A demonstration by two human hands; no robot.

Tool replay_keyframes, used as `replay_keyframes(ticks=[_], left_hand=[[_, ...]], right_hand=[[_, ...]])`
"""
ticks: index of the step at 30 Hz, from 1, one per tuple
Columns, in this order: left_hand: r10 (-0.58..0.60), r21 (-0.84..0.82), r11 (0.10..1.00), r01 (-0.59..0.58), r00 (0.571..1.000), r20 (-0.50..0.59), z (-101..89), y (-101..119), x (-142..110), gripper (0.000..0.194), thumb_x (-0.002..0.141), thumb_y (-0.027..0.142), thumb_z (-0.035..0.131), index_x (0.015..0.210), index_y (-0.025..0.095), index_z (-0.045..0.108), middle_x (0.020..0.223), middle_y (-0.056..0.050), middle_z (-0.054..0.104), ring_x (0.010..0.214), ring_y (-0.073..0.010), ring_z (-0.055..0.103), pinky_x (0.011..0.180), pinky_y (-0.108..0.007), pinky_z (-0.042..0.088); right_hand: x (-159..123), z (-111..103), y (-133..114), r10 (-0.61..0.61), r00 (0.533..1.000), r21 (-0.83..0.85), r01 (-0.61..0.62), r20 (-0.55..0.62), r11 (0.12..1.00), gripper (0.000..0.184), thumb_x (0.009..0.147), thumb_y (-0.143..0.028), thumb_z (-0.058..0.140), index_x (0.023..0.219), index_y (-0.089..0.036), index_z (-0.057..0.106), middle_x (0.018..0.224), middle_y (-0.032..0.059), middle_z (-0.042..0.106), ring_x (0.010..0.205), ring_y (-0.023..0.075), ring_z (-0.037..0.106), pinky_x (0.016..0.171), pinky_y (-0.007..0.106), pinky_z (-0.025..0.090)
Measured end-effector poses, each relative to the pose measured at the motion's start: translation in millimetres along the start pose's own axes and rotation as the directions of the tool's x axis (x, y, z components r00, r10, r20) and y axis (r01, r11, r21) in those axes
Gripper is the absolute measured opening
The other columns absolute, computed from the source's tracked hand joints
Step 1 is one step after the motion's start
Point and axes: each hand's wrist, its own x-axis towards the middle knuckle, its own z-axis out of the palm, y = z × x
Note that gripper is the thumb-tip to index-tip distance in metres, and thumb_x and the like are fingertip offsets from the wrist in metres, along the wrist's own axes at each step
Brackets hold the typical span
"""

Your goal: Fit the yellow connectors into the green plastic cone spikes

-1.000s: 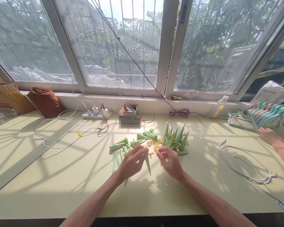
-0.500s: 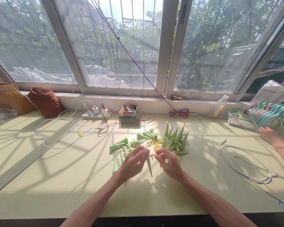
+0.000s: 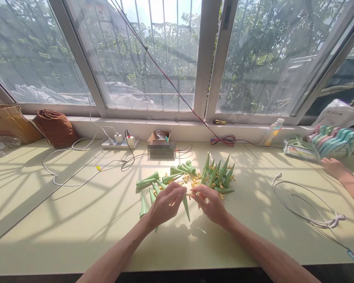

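Observation:
My left hand (image 3: 168, 201) is closed around the upper part of a green plastic watering spike (image 3: 186, 208), whose pointed end hangs downward. Facing it, my right hand (image 3: 211, 200) pinches a small yellow valve (image 3: 189, 193) at the top of that spike. My fingers hide the joint between the two parts. Behind my hands lie several loose yellow valves (image 3: 196, 181). Green spikes without visible valves (image 3: 147, 181) lie to the left, and a cluster of spikes with yellow valves (image 3: 222, 173) is to the right.
A small cardboard box (image 3: 161, 148) and a power strip (image 3: 120, 144) stand along the window wall. White cable coils (image 3: 306, 220) lie at right. Another person's hand (image 3: 335, 169) is by pastel plastic items (image 3: 333, 141). A bottle (image 3: 273, 133) stands near the sill.
My right hand has moved very slightly left, closer to my left hand and the spike. My left hand stays in place, and the other objects look unchanged.

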Motion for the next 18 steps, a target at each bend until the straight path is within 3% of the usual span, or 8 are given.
replay_keyframes(ticks=[18], left_hand=[[0.039, 0.007, 0.999, -0.038, 0.998, -0.050, 0.2, 5.8, 3.3, 0.026, 0.091, 0.005, 0.055, 0.111, 0.018, 0.063, 0.087, -0.006, 0.064, 0.070, -0.0121, 0.061, 0.056, -0.022, 0.051]], right_hand=[[0.0, -1.3, -5.3, -0.027, 1.000, 0.004, 0.027, -0.007, 1.000, 0.011, 0.093, -0.026, 0.057, 0.099, -0.019, 0.063, 0.082, 0.0027, 0.068, 0.050, 0.0095, 0.056, 0.051, 0.024, 0.049]])
